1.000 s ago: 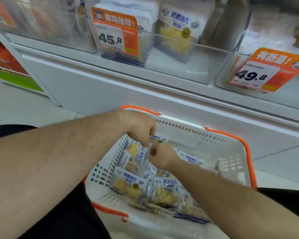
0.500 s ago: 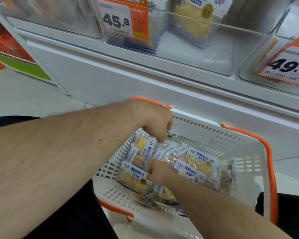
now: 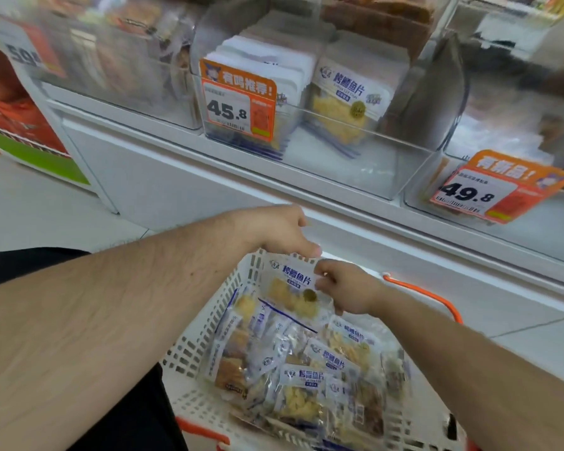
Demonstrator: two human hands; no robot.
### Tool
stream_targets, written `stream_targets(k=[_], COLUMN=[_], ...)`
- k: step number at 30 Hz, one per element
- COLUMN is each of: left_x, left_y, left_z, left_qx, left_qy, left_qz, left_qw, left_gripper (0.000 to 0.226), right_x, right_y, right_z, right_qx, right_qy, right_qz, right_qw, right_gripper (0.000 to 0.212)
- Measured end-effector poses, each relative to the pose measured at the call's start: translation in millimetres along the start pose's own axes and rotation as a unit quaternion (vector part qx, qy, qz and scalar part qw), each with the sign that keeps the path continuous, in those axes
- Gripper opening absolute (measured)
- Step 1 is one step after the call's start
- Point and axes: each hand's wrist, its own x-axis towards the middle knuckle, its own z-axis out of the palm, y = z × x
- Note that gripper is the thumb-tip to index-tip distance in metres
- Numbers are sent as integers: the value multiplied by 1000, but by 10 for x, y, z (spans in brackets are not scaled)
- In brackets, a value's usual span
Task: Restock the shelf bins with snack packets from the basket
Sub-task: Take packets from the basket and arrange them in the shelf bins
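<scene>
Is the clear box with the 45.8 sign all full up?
Not full. The clear plastic shelf bin has white-and-yellow snack packets standing at its back, with bare floor in front.

Bright, even light; motion blur smears the upper shelves, wide-angle bending at edges.

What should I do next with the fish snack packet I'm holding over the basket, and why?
Probably lift the packet up and forward into the clear bin with the 45.8 price tag. Your left hand pinches its top edge and your right hand grips its side, so it is already raised above the basket, and that bin holds matching packets with bare room in front.
</scene>
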Motion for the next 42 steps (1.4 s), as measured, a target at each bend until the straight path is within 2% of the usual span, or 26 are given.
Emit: stream_targets(k=[3,5,9,10,12,13,14,18,22,26,30,33,38,42], left_x=[-29,-36,-95,-106,-159,-165,-170,-247,-283,-334,-363,-339,-303,-304], left_y=[42,53,77,86,107,98,95,134,206,281,335,340,296,311], left_z=[-70,-90,-112,-123,-144,-153,-165,-230,-284,-375,-486,-559,-588,-544], left_qx=[-97,-145,-218,-232,-277,-294,-303,-303,-315,-362,-413,-468,-483,-463], left_qy=[52,58,54,45,38,43,54,129,179,240,257,273,270,252], left_qz=[3,4,32,38,53,58,68,107,138,170,195,189,151,147], left_qw=[994,988,974,971,959,953,949,938,922,884,852,819,819,837], left_gripper=[82,82,98,85,34,16,13,22,19,22,22,13,35,31], right_x=[-198,-340,-608,-671,-764,-796,-828,-920,-916,-862,-849,-840,-731,-460], right_y=[8,-25,-222,-281,-374,-410,-445,-593,-768,-886,-993,-1098,-1217,-1209], right_z=[-436,-664,-1019,-1088,-1190,-1229,-1260,-1355,-1396,-1475,-1596,-1755,-1954,-1993], right_qx=[5,21,37,50,66,69,70,43,-9,13,25,39,38,-21], right_qy=[44,68,120,130,146,153,160,195,266,323,358,409,513,518], right_qz=[-10,-20,-51,-59,-67,-67,-65,-59,-52,-39,-61,-79,-98,-52], right_qw=[999,997,991,988,985,983,983,978,962,946,932,908,852,854], right_gripper=[15,16,18,19,18,17,16,7,20,19,20,17,15,11])
